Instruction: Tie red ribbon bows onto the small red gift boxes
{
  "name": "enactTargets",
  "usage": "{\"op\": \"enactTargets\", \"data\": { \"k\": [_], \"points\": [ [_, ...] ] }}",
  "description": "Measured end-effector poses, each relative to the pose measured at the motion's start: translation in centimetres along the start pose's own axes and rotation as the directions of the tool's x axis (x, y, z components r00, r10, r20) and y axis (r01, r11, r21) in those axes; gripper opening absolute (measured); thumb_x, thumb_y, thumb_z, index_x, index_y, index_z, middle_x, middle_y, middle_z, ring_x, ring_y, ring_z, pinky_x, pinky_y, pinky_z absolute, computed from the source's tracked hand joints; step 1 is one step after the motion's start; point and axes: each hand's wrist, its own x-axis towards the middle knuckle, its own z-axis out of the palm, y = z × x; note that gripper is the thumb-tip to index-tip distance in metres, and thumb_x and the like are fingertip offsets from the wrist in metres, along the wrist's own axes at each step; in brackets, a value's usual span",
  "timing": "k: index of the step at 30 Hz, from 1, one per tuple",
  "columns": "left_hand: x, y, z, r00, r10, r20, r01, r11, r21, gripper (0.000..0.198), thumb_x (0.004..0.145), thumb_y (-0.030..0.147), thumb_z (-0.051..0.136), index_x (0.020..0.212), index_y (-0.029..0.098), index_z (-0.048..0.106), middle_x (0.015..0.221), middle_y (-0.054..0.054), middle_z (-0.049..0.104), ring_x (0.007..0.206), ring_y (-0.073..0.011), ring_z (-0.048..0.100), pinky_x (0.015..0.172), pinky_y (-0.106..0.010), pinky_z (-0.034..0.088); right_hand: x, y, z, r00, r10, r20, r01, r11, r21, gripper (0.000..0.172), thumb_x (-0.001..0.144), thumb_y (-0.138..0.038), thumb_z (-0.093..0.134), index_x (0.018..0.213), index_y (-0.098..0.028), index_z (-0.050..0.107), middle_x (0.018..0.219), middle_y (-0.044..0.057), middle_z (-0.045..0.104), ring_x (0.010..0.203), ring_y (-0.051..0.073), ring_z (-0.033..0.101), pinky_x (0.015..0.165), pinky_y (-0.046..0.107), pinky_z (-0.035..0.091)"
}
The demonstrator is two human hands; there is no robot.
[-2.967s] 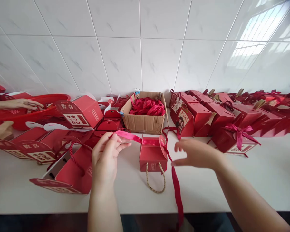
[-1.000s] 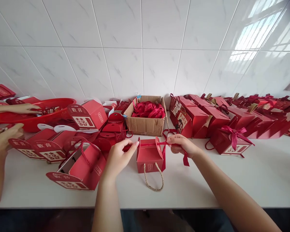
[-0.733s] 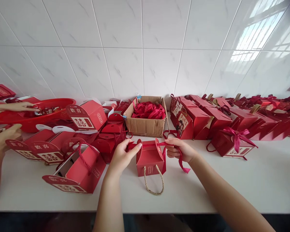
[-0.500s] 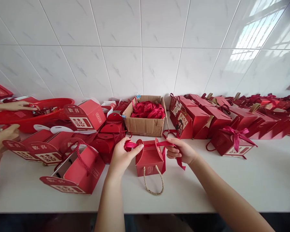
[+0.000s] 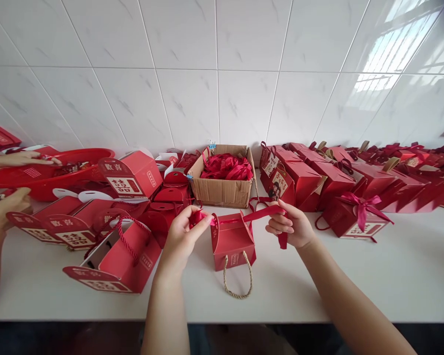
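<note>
A small red gift box (image 5: 234, 244) stands on the white table in front of me, a beige rope handle (image 5: 250, 291) hanging down its near side. A dark red ribbon (image 5: 261, 213) runs through the top of the box and out both sides. My left hand (image 5: 187, 234) pinches one end of it close to the box's left flap. My right hand (image 5: 292, 224) is closed on the other end, up and to the right, and a short tail dangles below the fingers. The ribbon looks taut on the right side.
Behind the box sits a cardboard carton (image 5: 222, 191) full of red ribbons. Open red boxes (image 5: 122, 256) crowd the left, beside a red basin (image 5: 85, 155) where another person's hands (image 5: 11, 207) work. Rows of red boxes (image 5: 333, 180) and one bow-tied box (image 5: 350, 217) occupy the right.
My right hand has moved right and slightly up, drawing the ribbon out further. My left hand shifted slightly left, and the box has turned and slid a little right.
</note>
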Motion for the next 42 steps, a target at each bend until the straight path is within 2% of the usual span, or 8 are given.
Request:
{"op": "enactTargets", "data": {
  "k": [6, 9, 15, 19, 26, 33, 38, 42],
  "points": [
    [-0.5, 1.7, -0.3, 0.988, 0.06, -0.14, -0.068, 0.997, -0.046, 0.041, 0.066, 0.031, 0.076, 0.098, 0.022, 0.052, 0.087, 0.001, 0.059, 0.069, -0.0095, 0.052, 0.067, -0.022, 0.044, -0.8, -0.7, -0.5, 0.992, -0.115, -0.047, 0.119, 0.99, 0.079, 0.034, 0.076, -0.043, 0.065, 0.061, -0.02, 0.044, 0.044, -0.011, 0.017, 0.035, 0.004, 0.012, 0.044, 0.022, 0.026],
    [-0.2, 2.7, -0.6, 0.972, 0.087, -0.22, -0.118, 0.985, -0.128, 0.045, 0.065, 0.029, 0.076, 0.102, 0.022, 0.052, 0.083, 0.002, 0.056, 0.059, -0.0065, 0.046, 0.055, -0.019, 0.04, -1.0, -1.1, -0.7, 0.98, -0.176, -0.09, 0.184, 0.979, 0.085, 0.024, 0.077, -0.038, 0.063, 0.066, -0.021, 0.05, 0.047, -0.011, 0.019, 0.036, 0.004, 0.016, 0.045, 0.021, 0.028],
    [1.7, 5.6, -1.4, 0.953, 0.116, -0.281, -0.211, 0.917, -0.339, 0.018, 0.068, 0.033, 0.059, 0.072, 0.015, 0.059, 0.06, 0.001, 0.047, 0.048, -0.0073, 0.039, 0.039, -0.019, 0.024, -1.7, -3.6, -0.2, 0.976, -0.207, -0.074, 0.213, 0.973, 0.085, 0.02, 0.074, -0.024, 0.068, 0.066, -0.019, 0.05, 0.049, -0.011, 0.028, 0.037, 0.003, 0.017, 0.046, 0.019, 0.033],
    [2.6, 7.8, -1.9, 0.951, 0.159, -0.267, -0.256, 0.888, -0.383, 0.019, 0.067, 0.033, 0.051, 0.057, 0.018, 0.047, 0.059, -0.001, 0.045, 0.048, -0.0088, 0.039, 0.039, -0.021, 0.025, -2.3, -5.0, -0.2, 0.985, -0.156, -0.071, 0.152, 0.987, -0.058, 0.014, 0.079, -0.02, 0.066, 0.076, -0.018, 0.053, 0.049, -0.01, 0.037, 0.037, 0.003, 0.02, 0.043, 0.018, 0.029],
    [2.8, 10.1, -1.4, 0.946, 0.222, -0.234, -0.293, 0.895, -0.336, 0.018, 0.072, 0.025, 0.051, 0.057, 0.017, 0.047, 0.062, -0.002, 0.049, 0.051, -0.0096, 0.041, 0.041, -0.021, 0.027, -2.6, -4.7, 0.2, 0.986, -0.159, -0.057, 0.156, 0.986, -0.064, 0.014, 0.076, -0.02, 0.069, 0.077, -0.019, 0.055, 0.061, -0.004, 0.054, 0.044, 0.005, 0.041, 0.05, 0.019, 0.039],
    [1.7, 11.7, -2.2, 0.897, 0.385, -0.215, -0.424, 0.887, -0.182, 0.019, 0.077, 0.031, 0.06, 0.068, 0.015, 0.058, 0.076, -0.005, 0.058, 0.063, -0.013, 0.052, 0.051, -0.024, 0.041, -3.0, -4.9, 1.3, 0.993, -0.114, 0.043, 0.117, 0.99, -0.083, 0.019, 0.076, -0.024, 0.062, 0.094, -0.019, 0.065, 0.092, 0.004, 0.068, 0.073, 0.018, 0.067, 0.071, 0.032, 0.051],
    [0.9, 13.0, -3.5, 0.931, 0.347, -0.115, -0.344, 0.938, 0.043, 0.024, 0.08, 0.038, 0.058, 0.071, 0.016, 0.063, 0.088, -0.005, 0.06, 0.081, -0.0158, 0.056, 0.06, -0.022, 0.048, -2.7, -5.1, 2.8, 0.984, -0.161, 0.072, 0.168, 0.979, -0.115, 0.027, 0.074, -0.018, 0.063, 0.1, -0.023, 0.065, 0.107, 0.004, 0.068, 0.087, 0.021, 0.069, 0.072, 0.031, 0.053],
    [0.5, 13.9, -4.0, 0.962, 0.265, -0.065, -0.25, 0.952, 0.178, 0.027, 0.08, 0.042, 0.058, 0.086, 0.018, 0.069, 0.07, -0.001, 0.054, 0.063, -0.0113, 0.05, 0.054, -0.021, 0.045, -2.1, -5.5, 4.2, 0.971, -0.238, 0.021, 0.236, 0.938, -0.256, 0.021, 0.075, -0.029, 0.073, 0.094, -0.024, 0.065, 0.103, 0.003, 0.07, 0.078, 0.018, 0.07, 0.065, 0.026, 0.053]
  ]
}}
